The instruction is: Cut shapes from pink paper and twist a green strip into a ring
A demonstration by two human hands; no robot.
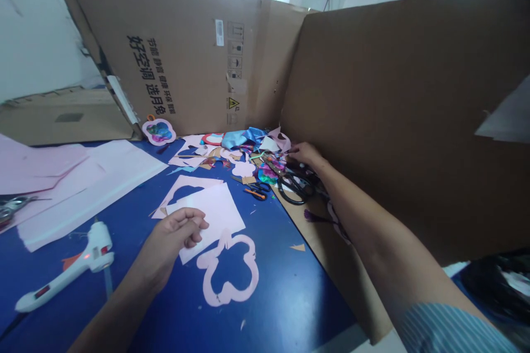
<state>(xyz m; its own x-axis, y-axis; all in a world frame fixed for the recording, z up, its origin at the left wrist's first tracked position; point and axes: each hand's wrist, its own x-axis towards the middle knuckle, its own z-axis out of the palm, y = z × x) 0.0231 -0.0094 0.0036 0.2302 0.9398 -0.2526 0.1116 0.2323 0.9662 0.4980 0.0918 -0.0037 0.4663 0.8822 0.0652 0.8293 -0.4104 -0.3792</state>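
Here we are at the blue table (281, 309), and the left hand (174, 237) is low over the near middle, fingers loosely curled and close together just above a pink paper sheet (215, 226), with nothing visibly pinched. Right beside that sheet lies a pink flower-shaped outline (252, 270), cut out like a hollow ring. Over at the far right corner, the right hand (304, 154) stretches across to a heap of paper scraps (248, 154), fingers together at its edge, though whether they're gripping anything is impossible to call from here. Just below that hand sit black-handled scissors (293, 190), with small orange-handled scissors (254, 193) close by. Toward the left edge, a white hot glue gun (62, 281) lies on its side near loose pink sheets (95, 187), while tall cardboard panels (393, 121) wall off the far and right sides.
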